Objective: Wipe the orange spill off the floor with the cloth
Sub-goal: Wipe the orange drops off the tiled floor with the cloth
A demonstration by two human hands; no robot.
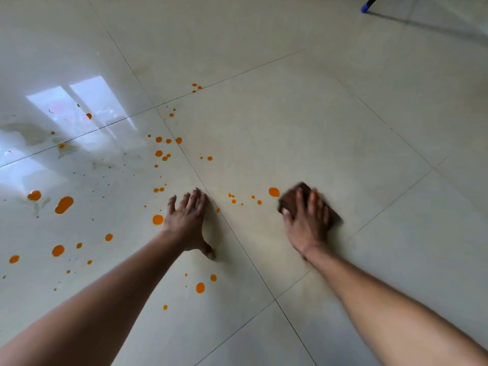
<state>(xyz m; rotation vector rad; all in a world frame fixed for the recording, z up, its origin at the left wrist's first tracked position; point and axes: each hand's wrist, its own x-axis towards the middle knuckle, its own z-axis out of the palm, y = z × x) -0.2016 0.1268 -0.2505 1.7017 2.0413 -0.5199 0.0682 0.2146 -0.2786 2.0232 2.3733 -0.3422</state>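
Pressing the dark brown cloth [290, 200] flat to the floor [343, 114] with the right hand [307, 223], fingers spread straight over it (bit blurry tbh), right beside a fat blob of the orange spill [274, 192]. Resting the left hand [187, 223] palm-down on bare tile, fingers splayed, drops scattered around and leftward. Glossy cream tiles, thin grout lines, window glare [79, 101] far left.

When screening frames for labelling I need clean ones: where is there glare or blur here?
Head view: window glare whitens the tiled floor at left; the right hand and brown cloth are motion-blurred; the left hand and orange drops look sharp.
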